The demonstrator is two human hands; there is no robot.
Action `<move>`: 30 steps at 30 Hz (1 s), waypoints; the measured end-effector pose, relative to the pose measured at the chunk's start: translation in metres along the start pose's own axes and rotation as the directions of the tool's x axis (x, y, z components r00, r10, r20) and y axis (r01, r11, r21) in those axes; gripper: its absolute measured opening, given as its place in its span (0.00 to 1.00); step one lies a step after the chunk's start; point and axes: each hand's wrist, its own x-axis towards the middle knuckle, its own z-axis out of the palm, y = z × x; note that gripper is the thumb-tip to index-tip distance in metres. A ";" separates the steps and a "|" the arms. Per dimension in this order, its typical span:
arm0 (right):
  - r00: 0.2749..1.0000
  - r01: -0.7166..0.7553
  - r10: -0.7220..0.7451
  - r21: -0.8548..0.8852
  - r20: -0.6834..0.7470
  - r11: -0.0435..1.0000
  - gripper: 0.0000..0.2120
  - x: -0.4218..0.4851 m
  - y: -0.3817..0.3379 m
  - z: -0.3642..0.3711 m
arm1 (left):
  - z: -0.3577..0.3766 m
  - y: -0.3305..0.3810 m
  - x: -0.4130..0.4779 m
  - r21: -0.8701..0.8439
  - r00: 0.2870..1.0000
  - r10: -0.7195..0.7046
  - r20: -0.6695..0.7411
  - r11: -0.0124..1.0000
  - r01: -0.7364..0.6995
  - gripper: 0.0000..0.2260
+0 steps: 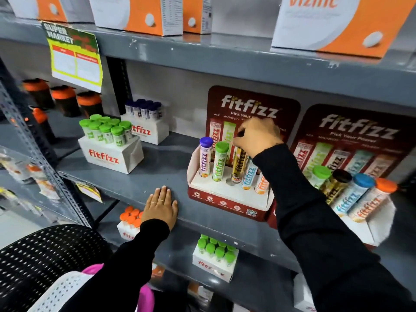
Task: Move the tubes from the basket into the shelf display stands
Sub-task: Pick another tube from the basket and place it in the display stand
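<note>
- Now, L to R: black mesh basket (38, 255) at lower left of frame; left hand (161, 207) flat, fingers spread, palm down on grey shelf (157, 174) edge, holding nothing.
- Centre: red display stand (227, 199) w/ purple-cap tube (205, 156) and green-cap tube (220, 162) upright in holes.
- Gold tube (238, 165), black lettering, stands near vertical, long axis up-down, base at 3rd hole; right hand (256, 137) fingers pinched round its top, cap hidden.
- Blue-label tube (248, 175) just beside it; sleeve covers part.
- Right: second stand (380, 226), four tubes leaning.
</note>
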 end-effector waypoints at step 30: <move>0.990 -0.096 0.097 -0.013 0.107 0.995 0.10 0.020 0.004 0.037 | -0.003 0.000 -0.002 0.046 1.000 0.014 0.023 0.999 -0.015 0.24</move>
